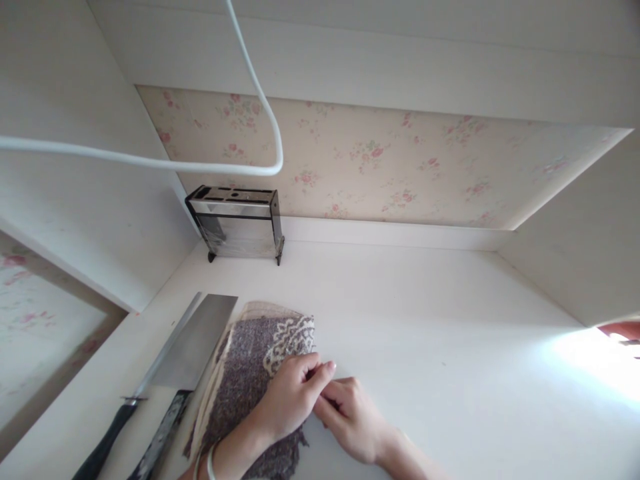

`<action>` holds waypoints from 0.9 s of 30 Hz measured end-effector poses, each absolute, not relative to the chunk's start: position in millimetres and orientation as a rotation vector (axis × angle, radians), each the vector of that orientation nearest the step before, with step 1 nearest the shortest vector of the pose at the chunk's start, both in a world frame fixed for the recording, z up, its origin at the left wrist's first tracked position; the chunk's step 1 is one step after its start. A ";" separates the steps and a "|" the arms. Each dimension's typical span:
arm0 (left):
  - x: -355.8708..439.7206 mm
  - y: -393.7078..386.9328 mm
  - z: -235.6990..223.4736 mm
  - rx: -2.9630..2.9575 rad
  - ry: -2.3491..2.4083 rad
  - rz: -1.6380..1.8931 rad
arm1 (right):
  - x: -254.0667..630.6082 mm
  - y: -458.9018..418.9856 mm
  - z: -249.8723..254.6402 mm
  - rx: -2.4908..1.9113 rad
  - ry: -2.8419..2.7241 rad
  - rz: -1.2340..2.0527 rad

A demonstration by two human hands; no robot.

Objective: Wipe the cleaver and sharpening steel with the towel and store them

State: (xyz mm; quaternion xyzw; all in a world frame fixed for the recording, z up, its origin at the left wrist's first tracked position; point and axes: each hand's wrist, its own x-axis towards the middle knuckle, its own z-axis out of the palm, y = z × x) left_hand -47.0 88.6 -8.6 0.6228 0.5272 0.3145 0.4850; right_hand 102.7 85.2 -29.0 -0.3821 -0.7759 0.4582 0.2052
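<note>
My left hand rests over a folded purple-grey cloth with a cream lace-like pattern at its upper right corner. Its fingers are curled and meet those of my right hand, which lies just right of the cloth above the white surface. Both hands are closed against each other, and no object shows between them. Left of the cloth lies a cleaver with a broad steel blade and a worn black handle. Beside it, further left, is a sharpening steel with a round black grip.
A knife block with a black frame and clear sides stands at the back left. A thick white cable hangs in front of it. White panels and flowered wallpaper enclose the white worktop; bright light falls at the right.
</note>
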 end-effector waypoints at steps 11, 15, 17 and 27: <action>-47.1 88.7 -8.8 1.523 1.290 0.763 | 102.7 83.8 -30.9 -1.071 -2.182 1.254; -47.4 88.1 -8.8 1.528 1.295 0.760 | 102.9 83.2 -31.2 -1.080 -2.180 1.255; -47.5 88.4 -9.2 1.532 1.294 0.758 | 102.8 83.4 -31.1 -1.080 -2.177 1.254; -47.3 88.3 -6.6 1.517 1.276 0.760 | 101.4 83.8 -27.6 -1.070 -2.165 1.267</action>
